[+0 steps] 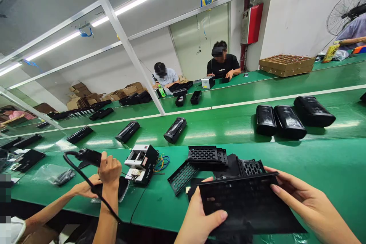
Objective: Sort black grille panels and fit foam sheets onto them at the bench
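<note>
Hands meet at the bottom of the view around a flat black perforated panel point(243, 206), held just above the near edge of the green surface point(328, 160). The left hand point(200, 221) pinches the panel's left edge, thumb lying across its top face and fingers hidden beneath; its grip is closed on the panel. The right hand point(303, 202) cups the right edge, fingers spread along the side and thumb tip at the upper corner, likewise grasping the panel. The step in hand looks like taking one panel and squaring it up for inspection or fitting; the next move would call for a steady two-handed hold, with the panel kept level and its edges free of the heap behind. That heap of black grille parts point(211, 158) lies just beyond the panel, touching one another. Both wrists come in low from the bottom edge, palms turned inward toward each other. To the left, a co-worker's hands point(105, 175) hold a black corded tool point(88, 156) beside an opened white-and-black device point(141, 162). Black casings point(288, 120) rest farther back on the belt.
</note>
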A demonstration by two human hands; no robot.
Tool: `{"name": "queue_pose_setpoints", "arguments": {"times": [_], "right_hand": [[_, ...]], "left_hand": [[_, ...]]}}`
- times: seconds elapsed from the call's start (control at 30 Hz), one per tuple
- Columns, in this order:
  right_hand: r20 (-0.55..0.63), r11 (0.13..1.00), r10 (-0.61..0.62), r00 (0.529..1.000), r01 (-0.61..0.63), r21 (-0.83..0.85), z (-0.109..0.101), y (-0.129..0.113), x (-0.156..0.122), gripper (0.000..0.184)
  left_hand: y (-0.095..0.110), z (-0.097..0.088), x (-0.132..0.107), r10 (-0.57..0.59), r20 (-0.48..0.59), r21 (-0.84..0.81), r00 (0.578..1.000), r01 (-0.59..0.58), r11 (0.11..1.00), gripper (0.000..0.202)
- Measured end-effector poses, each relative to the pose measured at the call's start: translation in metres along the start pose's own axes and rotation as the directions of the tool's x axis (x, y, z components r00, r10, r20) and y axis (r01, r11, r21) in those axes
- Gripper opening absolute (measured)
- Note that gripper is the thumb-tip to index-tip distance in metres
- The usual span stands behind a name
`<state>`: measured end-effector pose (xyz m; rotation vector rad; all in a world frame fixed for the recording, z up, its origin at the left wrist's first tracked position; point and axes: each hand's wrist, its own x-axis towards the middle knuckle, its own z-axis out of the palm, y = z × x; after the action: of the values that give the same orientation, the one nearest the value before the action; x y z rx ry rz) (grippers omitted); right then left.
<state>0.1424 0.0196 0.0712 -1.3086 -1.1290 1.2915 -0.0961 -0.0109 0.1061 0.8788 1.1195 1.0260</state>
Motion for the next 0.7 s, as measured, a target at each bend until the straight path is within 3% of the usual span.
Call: {"name": "queue_pose_setpoints", "arguments": {"times": [0.13, 0.3, 0.4, 0.5, 0.6, 0.7], "right_hand": [[0.025, 0.99, -0.016, 1.0, 0.019, -0.142, -0.007, 0.002, 0.004, 0.045], [0.207, 0.984, -0.029, 0.978, 0.064, -0.167, -0.013, 0.003, 0.007, 0.035], [0.229, 0.994, -0.023, 0.973, 0.048, -0.102, -0.011, 0.008, 0.008, 0.03], [0.19, 0.996, 0.063, 0.98, -0.049, -0.075, -0.016, 0.021, 0.014, 0.031], [0.073, 0.982, 0.19, 0.979, -0.19, 0.001, -0.036, 0.049, 0.025, 0.035], [-0.12, 0.967, 0.244, 0.962, -0.231, 0.108, -0.066, 0.088, 0.032, 0.035]], "left_hand": [[-0.001, -0.003, 0.0, 0.008, -0.038, -0.017, 0.999, -0.009, 1.0, 0.056], [-0.003, -0.006, 0.004, -0.008, -0.035, -0.013, 0.999, 0.007, 1.0, 0.043], [-0.006, -0.002, 0.01, -0.021, 0.019, -0.006, 1.0, 0.021, 1.0, 0.05], [-0.016, -0.002, 0.021, -0.069, 0.069, 0.004, 0.995, 0.068, 0.998, 0.063], [-0.035, -0.017, 0.035, -0.172, -0.054, 0.165, 0.984, 0.178, 0.97, 0.066], [-0.058, -0.05, 0.044, -0.037, -0.324, 0.474, 0.945, 0.196, 0.858, 0.051]]}}
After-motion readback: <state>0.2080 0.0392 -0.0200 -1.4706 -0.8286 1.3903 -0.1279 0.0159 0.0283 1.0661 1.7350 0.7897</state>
